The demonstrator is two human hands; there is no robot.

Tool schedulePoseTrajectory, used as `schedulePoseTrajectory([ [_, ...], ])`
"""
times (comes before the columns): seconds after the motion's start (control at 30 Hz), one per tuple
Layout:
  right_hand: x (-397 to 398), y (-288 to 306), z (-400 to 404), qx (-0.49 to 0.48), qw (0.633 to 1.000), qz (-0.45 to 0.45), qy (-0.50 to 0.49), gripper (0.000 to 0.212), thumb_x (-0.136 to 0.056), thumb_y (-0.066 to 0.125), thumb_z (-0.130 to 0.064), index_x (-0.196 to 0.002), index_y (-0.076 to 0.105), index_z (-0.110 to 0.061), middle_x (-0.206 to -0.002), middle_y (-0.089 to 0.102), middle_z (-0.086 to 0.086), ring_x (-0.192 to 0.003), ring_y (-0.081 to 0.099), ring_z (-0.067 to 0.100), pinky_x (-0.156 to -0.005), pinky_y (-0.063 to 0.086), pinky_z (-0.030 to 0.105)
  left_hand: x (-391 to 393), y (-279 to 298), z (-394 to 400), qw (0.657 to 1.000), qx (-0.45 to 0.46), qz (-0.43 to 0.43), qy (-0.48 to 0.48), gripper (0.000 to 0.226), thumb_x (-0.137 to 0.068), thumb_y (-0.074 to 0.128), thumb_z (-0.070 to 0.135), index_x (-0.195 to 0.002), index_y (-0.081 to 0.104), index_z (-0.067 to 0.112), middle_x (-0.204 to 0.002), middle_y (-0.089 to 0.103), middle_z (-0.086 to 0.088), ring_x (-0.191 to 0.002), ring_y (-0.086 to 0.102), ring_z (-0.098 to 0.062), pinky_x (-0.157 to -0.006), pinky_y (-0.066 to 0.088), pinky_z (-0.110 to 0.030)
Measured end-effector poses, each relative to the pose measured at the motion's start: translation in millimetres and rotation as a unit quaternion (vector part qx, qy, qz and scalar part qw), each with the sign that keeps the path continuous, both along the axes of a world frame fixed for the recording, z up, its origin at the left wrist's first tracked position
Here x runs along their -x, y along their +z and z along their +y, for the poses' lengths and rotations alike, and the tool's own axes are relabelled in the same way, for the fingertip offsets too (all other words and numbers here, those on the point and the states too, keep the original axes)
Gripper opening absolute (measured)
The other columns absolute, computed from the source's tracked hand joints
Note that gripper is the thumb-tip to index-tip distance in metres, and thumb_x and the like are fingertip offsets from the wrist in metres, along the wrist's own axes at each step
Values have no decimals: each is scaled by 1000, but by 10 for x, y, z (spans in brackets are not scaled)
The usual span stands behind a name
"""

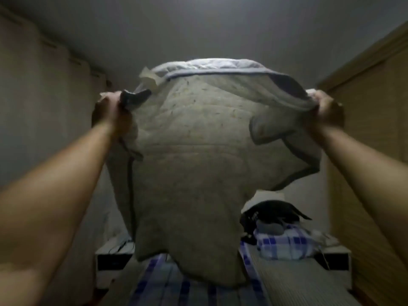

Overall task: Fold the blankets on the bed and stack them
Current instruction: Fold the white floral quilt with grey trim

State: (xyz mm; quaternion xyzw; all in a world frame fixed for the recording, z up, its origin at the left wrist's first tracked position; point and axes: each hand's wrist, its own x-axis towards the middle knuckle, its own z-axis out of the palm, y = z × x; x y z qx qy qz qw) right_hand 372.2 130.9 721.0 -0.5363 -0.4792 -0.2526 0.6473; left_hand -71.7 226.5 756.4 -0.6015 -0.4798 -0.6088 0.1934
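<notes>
A pale quilted blanket (189, 155) with a blue-trimmed edge hangs in the air over the bed (293, 283), its top edge billowing upward. My left hand (112, 111) grips its upper left corner at about head height. My right hand (326, 109) grips the upper right corner, arms spread wide. The blanket's lower end brushes a blue checked sheet (163, 281) on the bed. The frame is dim and blurred.
A blue checked pillow or folded cloth (284, 244) lies at the bed's far right with a dark bag or garment (273, 213) on top. A curtain (44, 107) covers the left wall. Wooden panelling (375, 107) stands on the right.
</notes>
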Motion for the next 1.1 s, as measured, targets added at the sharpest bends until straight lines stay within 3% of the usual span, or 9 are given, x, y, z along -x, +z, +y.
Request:
schedulePoseTrajectory([
  [0.13, -148, -1477, -278, 123, 987, 18, -105, 22, -98, 44, -16, -105, 65, -11, -115, 62, 24, -100, 59, 44, -77, 45, 43, 678, -1501, -113, 982, 159, 96, 48, 20, -88, 59, 15, -104, 70, 21, -116, 63, -23, -101, 61, -45, -85, 50, -46],
  [0.27, -157, -2833, -878, 253, 946, -124, -160, 15, -88, 47, -15, -95, 59, -9, -95, 54, 22, -82, 56, 42, -64, 44, 42, 1046, -2989, -579, 927, 273, 246, 68, 22, -77, 62, 3, -88, 65, 22, -102, 60, -11, -97, 59, -38, -72, 49, -41],
  [0.43, -200, -4152, -1603, 397, 881, -191, -172, 43, -79, 69, -1, -121, 61, -5, -108, 64, 21, -93, 60, 41, -73, 52, 47, 1188, -4437, -1472, 878, 313, 359, 52, 19, -73, 71, 15, -80, 55, 22, -93, 55, -4, -81, 58, -33, -53, 36, -34],
  [0.57, -266, -4966, -2064, 528, 822, -172, -127, 51, -67, 79, -5, -115, 65, -9, -105, 59, 16, -86, 61, 38, -69, 51, 41, 1318, -5426, -2026, 845, 406, 349, -16, 19, -73, 68, 19, -87, 55, 22, -94, 51, -5, -81, 58, -32, -58, 46, -37],
  [0.73, -358, -5604, -2463, 636, 730, -237, -78, 35, -77, 75, -16, -110, 63, -21, -101, 49, 5, -80, 58, 29, -65, 47, 37, 1101, -6063, -2669, 803, 488, 333, -77, 69, -58, 64, -14, -119, 55, 16, -125, 49, -13, -99, 62, -36, -75, 50, -36],
  [0.87, -328, -5908, -2687, 676, 679, -277, -77, 22, -85, 64, -18, -100, 54, -31, -94, 44, -3, -87, 56, 23, -66, 33, 34, 918, -6370, -2970, 802, 548, 235, -25, 93, -72, 56, -14, -151, 34, 29, -162, 2, -7, -125, 51, -43, -90, 52, -49],
  [1.0, -409, -6411, -2922, 753, 612, -233, -64, 23, -92, 55, -14, -75, 45, -27, -89, 44, -3, -90, 58, 20, -71, 41, 31, 914, -6716, -3273, 773, 618, 141, 19, 71, -95, 53, 20, -152, 16, 42, -156, 32, -14, -127, 49, -41, -104, 41, -48],
  [1.07, -432, -6646, -3116, 792, 571, -208, -58, 36, -95, 55, -19, -65, 38, -28, -87, 47, -4, -92, 59, 16, -77, 44, 26, 935, -6909, -3409, 710, 690, 92, 106, 67, -94, 50, 51, -152, 28, 25, -148, 43, -21, -125, 50, -43, -106, 39, -48],
  [1.1, -426, -6736, -3235, 797, 567, -197, -63, 36, -96, 55, -21, -64, 40, -27, -87, 49, -4, -92, 58, 15, -78, 44, 24, 951, -6991, -3503, 715, 687, 59, 118, 64, -94, 54, 48, -145, 40, 12, -140, 50, -25, -120, 52, -44, -102, 42, -49],
])
